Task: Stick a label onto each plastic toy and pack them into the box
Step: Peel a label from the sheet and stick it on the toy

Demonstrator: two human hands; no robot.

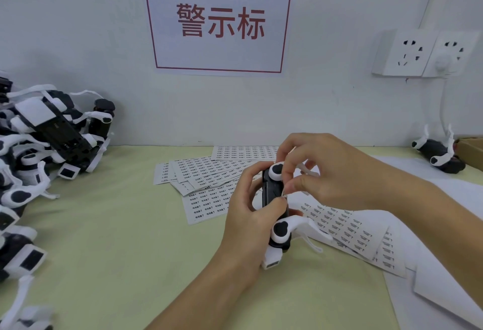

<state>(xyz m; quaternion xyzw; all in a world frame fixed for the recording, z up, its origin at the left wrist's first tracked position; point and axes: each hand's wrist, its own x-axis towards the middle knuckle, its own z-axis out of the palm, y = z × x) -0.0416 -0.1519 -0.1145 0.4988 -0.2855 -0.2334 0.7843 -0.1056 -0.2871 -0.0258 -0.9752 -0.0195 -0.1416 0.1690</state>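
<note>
Left hand (251,212) grips a black-and-white toy (275,206) above the desk (117,238). Right hand (326,172) pinches a small label (285,194) against its side. Label sheets (209,172) lie behind; unlabelled toys (39,146) piled far left.

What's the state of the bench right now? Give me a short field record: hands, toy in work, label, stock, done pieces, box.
left hand: grips the toy
right hand: pinches a small label against the toy
toy: black and white, held above the table
label: at the toy's black side, between the fingertips
label sheets: fanned out behind the hands, more under the right forearm
toy pile: far left
single toy: far right, beside the box
box: right edge, contents hidden
</note>
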